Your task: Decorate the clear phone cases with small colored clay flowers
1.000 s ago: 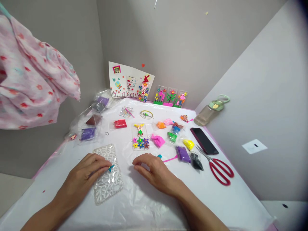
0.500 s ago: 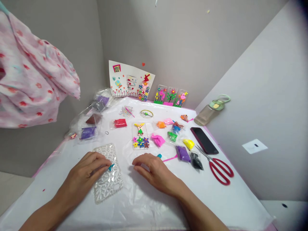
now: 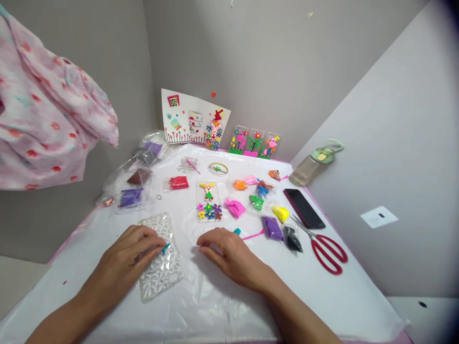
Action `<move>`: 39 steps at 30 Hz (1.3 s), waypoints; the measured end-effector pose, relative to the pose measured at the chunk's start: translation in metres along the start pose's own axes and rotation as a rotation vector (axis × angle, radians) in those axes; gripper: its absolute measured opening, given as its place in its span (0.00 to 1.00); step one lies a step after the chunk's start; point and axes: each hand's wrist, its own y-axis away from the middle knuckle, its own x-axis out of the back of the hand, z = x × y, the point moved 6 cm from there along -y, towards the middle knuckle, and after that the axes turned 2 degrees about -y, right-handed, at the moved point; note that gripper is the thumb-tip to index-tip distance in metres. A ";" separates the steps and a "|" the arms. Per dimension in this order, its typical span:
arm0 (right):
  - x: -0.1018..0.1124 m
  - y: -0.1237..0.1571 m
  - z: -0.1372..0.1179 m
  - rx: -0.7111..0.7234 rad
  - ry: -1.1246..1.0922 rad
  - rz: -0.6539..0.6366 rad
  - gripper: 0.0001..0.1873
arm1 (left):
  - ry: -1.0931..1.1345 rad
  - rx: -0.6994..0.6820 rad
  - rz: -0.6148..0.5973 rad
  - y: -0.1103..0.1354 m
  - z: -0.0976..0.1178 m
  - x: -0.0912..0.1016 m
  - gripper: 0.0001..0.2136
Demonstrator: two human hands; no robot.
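Observation:
My left hand [image 3: 132,253] is closed in a pinch on a small teal clay piece [image 3: 165,248], held over the clear patterned phone case [image 3: 163,282] lying on the table. To the right, my right hand [image 3: 227,253] rests on the white covering, fingers loosely curved and thumb a little apart. Nothing shows between its fingertips. Just behind its knuckles lies another teal lump [image 3: 237,231], partly hidden, beside a pink stick tool [image 3: 254,235]. A clear case decorated with a clay rabbit and flowers [image 3: 209,203] lies beyond my hands.
Several clay packets, such as a purple one [image 3: 273,228], lie at the right near red-handled scissors [image 3: 328,253] and a phone [image 3: 304,209]. A bottle [image 3: 311,165] leans by the wall. Decorated cases [image 3: 255,142] stand at the back. Pink cloth [image 3: 53,110] hangs at left.

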 end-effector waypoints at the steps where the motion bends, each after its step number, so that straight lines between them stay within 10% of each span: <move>1: 0.000 0.000 0.000 -0.003 -0.001 0.001 0.08 | -0.001 0.002 0.013 0.000 0.000 0.003 0.14; 26: -0.002 0.001 0.002 -0.072 -0.107 0.017 0.08 | 0.039 0.079 -0.068 -0.007 -0.010 0.001 0.14; 39: 0.007 -0.008 0.016 -0.208 -1.102 0.199 0.24 | 0.263 -0.082 0.113 -0.064 0.082 -0.002 0.13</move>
